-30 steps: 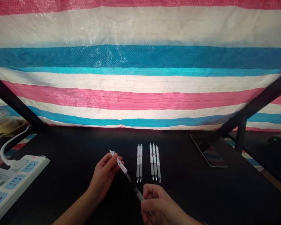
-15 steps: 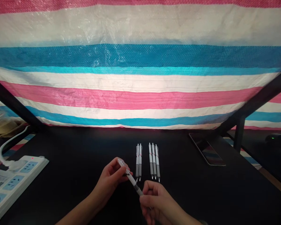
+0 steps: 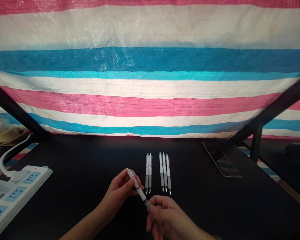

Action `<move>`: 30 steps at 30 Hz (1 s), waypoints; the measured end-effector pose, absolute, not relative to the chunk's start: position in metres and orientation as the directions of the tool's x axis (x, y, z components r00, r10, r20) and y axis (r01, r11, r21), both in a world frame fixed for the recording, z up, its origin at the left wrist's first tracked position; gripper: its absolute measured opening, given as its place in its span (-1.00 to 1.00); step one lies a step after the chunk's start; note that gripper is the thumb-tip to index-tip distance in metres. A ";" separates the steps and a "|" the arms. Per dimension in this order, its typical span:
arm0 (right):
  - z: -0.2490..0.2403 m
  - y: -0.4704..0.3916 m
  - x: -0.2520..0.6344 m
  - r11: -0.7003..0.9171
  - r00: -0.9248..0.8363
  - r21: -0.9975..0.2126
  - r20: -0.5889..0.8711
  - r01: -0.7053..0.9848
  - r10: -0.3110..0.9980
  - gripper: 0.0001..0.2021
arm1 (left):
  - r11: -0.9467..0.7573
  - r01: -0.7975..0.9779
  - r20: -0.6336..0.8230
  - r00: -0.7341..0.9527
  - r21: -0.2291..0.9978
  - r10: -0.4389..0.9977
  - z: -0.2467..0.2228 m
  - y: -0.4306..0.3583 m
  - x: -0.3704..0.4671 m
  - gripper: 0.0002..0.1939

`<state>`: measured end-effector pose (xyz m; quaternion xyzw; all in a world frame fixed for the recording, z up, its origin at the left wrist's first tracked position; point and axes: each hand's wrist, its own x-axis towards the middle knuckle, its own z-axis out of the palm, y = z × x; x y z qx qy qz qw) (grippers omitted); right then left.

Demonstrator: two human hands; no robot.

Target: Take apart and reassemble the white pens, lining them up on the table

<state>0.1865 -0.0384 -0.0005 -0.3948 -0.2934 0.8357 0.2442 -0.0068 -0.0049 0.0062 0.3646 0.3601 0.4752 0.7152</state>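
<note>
A white pen (image 3: 141, 195) with a grey grip slants between my two hands, its clear-clip end at the upper left. My left hand (image 3: 121, 190) pinches the clip end. The fingers of my right hand (image 3: 166, 213) close round the grey grip, near the tip. Behind them on the black table, two similar pens (image 3: 148, 173) lie side by side. Three more pens (image 3: 165, 171) lie together just to their right. All of these point their silver tips toward me.
A white power strip (image 3: 15, 196) with a plugged-in cable is at the left. At the right lies a dark phone (image 3: 221, 160). Black frame bars (image 3: 256, 123) and a striped sheet (image 3: 150, 106) stand behind the table (image 3: 90, 160).
My right hand has shifted slightly left along the pen's grip. The held pen is tilted a little more steeply. The pens on the table have not moved.
</note>
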 end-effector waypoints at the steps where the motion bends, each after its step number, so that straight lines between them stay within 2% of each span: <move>1: -0.001 -0.039 0.186 -0.718 -0.584 -0.674 -0.517 -0.172 0.626 -0.55 | 0.286 -0.421 -0.167 0.297 0.861 0.940 0.006 -0.005 -0.007 -0.92; 6: 0.000 -0.040 0.185 -0.741 -0.620 -0.647 -0.510 -0.181 0.596 -0.52 | 0.306 -0.442 -0.167 0.326 0.843 0.931 0.005 -0.004 -0.008 -0.92; 14: -0.012 -0.039 0.186 -0.702 -0.588 -0.705 -0.526 -0.102 0.614 -0.57 | 0.283 -0.438 -0.170 0.280 0.854 0.945 0.004 -0.005 -0.008 -0.92; 19: -0.014 -0.039 0.185 -0.721 -0.610 -0.680 -0.519 -0.128 0.598 -0.44 | 0.290 -0.456 -0.177 0.276 0.842 0.945 0.002 -0.004 -0.007 -0.93; 26: -0.006 -0.038 0.186 -0.687 -0.541 -0.722 -0.547 -0.081 0.639 -0.56 | 0.286 -0.464 -0.177 0.264 0.838 0.948 0.002 -0.004 -0.007 -0.90; 30: -0.006 -0.038 0.185 -0.714 -0.549 -0.693 -0.560 -0.099 0.620 -0.47 | 0.288 -0.473 -0.191 0.243 0.833 0.951 0.001 -0.003 -0.007 -0.91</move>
